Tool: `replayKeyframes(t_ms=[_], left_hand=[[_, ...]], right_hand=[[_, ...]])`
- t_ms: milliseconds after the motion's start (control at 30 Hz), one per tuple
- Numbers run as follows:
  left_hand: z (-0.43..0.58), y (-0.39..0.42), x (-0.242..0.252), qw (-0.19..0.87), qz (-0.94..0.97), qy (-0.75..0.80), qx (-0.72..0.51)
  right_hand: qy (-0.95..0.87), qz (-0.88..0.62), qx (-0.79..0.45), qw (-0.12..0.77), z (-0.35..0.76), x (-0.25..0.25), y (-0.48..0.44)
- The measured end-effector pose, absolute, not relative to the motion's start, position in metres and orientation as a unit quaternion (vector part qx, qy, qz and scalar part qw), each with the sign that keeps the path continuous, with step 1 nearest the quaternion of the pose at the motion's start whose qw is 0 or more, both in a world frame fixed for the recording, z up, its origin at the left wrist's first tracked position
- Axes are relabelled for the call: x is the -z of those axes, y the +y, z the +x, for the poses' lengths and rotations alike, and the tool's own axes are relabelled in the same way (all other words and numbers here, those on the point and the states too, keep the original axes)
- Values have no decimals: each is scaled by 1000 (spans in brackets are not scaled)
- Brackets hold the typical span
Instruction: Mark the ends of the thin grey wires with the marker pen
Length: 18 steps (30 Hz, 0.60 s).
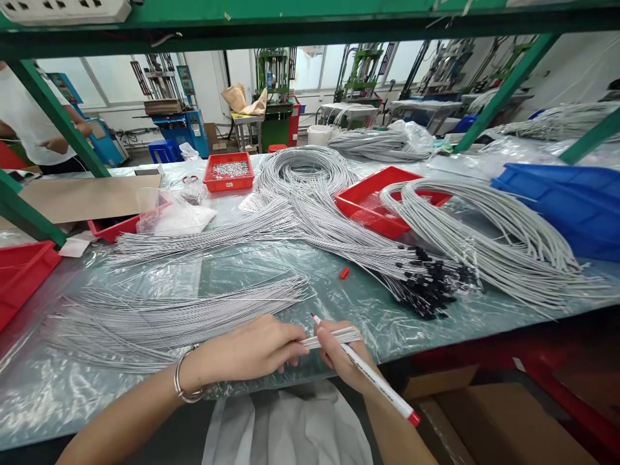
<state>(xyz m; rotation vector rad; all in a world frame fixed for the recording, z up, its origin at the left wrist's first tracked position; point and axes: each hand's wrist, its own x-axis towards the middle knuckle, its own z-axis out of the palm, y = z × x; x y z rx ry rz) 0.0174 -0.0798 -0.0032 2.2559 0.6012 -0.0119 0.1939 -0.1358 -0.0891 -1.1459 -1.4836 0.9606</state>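
My left hand (256, 349) pinches a small bundle of thin white wires (312, 342) near the front edge of the table. The other end of that bundle lies in my right hand (343, 355), which also holds a white marker (378, 382) with its red tip uncovered, pointing up and left. A red cap (344, 273) lies on the plastic-covered table. Left of my hands is a spread of loose grey wires (184, 316). Behind, a large wire bundle (334, 226) ends in black tips (431, 284) at the right.
A red tray of small metal parts (228, 183), a red tray (358, 200), coiled cables (508, 245) and a blue bin (562, 203) stand further back. Green frame bars (508, 93) cross above. A person (39, 123) stands at the far left. An open cardboard box (504, 413) is below right.
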Motion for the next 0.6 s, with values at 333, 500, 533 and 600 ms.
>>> replayKeyframes(t_ms=[333, 500, 533, 600], left_hand=[[22, -76, 6, 395, 880, 259, -42], [22, -78, 8, 333, 898, 283, -56], [22, -79, 8, 331, 898, 285, -56], [23, -78, 9, 354, 892, 278, -46]], right_hand=[[-597, -498, -366, 511, 191, 88, -135], [-582, -504, -379, 513, 190, 92, -135], [-589, -499, -379, 509, 190, 93, -135], [-605, -488, -381, 500, 192, 93, -136]])
